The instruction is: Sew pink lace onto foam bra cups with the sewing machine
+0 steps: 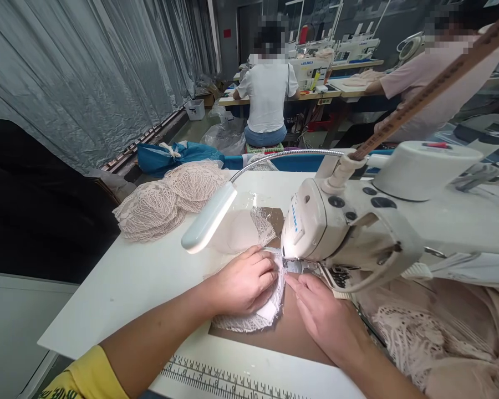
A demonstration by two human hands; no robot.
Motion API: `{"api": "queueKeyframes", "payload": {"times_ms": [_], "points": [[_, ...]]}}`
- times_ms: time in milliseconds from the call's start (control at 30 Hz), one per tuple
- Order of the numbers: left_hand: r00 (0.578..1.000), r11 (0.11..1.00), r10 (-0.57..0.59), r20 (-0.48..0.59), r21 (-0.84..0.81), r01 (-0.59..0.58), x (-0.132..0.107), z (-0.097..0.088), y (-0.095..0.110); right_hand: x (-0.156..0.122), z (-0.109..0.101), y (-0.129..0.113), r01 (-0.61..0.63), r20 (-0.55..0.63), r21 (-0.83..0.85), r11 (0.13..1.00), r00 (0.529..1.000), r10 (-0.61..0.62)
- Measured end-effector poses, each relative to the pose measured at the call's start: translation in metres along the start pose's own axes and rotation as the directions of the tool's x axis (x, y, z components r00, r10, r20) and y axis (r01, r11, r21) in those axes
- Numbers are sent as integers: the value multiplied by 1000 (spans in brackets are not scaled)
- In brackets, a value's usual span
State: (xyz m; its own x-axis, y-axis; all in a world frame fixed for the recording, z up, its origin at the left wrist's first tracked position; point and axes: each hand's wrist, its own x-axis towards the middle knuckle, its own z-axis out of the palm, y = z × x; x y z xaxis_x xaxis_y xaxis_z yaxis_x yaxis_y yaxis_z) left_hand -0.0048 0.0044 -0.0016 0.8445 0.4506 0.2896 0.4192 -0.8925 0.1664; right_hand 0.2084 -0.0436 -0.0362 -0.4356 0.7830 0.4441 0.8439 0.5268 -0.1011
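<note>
A pale lace bra cup lies under the presser foot area of a white JUKI sewing machine. My left hand is on top of it, its fingers curled together and pressing the fabric. Close to the needle, my right hand has its fingertips together at the lace's right edge; the thumb's grip is partly hidden. Beyond my left hand a sheer, lace-edged panel spreads on the table. Brown sheet material lies beneath the cup.
Stacked lace cups sit at the table's far left. A lamp on a bent metal neck hangs over the table. A printed ruler runs along the front. Lace garments pile at right. Two people work ahead.
</note>
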Motion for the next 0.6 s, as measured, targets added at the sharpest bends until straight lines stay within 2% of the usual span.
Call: {"api": "queueKeyframes", "payload": {"times_ms": [100,233,600], "points": [[997,996,83,6,-17,-83,-1,1,-1,2,-2,-1,35,-22,55,998,999,-34],[992,993,116,40,-39,-115,-2,3,-2,1,-3,-2,50,-24,63,997,999,-49],[998,998,27,51,-52,-24,-2,3,-1,-1,0,-2,27,-2,12,1000,1000,-27]]}}
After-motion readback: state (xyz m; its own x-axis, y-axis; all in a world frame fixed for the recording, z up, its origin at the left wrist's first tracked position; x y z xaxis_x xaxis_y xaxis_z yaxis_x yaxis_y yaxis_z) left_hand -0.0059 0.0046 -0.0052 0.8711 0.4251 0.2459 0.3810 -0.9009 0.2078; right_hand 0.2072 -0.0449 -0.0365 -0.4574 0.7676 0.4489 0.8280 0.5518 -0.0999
